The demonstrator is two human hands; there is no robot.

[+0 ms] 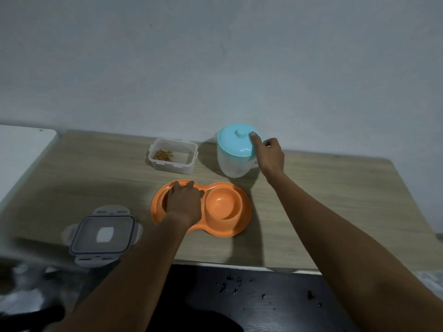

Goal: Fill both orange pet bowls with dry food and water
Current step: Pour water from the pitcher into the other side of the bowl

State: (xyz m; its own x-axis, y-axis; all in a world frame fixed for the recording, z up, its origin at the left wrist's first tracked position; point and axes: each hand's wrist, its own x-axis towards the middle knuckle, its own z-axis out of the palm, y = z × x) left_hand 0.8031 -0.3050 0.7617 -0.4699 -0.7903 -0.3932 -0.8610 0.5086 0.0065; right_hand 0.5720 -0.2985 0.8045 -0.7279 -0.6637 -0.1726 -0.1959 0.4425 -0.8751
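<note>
An orange double pet bowl (230, 226) lies on the wooden table. Its right bowl (221, 203) looks dry and bare. My left hand (183, 203) rests palm down over the left bowl and hides what is inside. Behind it stands an open clear food box (172, 155) with a little brown dry food (163, 155) in one corner. To the right stands a clear jug (231, 164) with a light blue lid (236, 140). My right hand (269, 155) grips the jug's right side, thumb pressed on the lid.
The food box's clear lid (103, 237) with blue seal lies at the table's front left. A white surface (21, 149) adjoins the table (335, 200) on the left. A wall rises right behind the table. Dark floor with small crumbs (239, 286) shows below the front edge.
</note>
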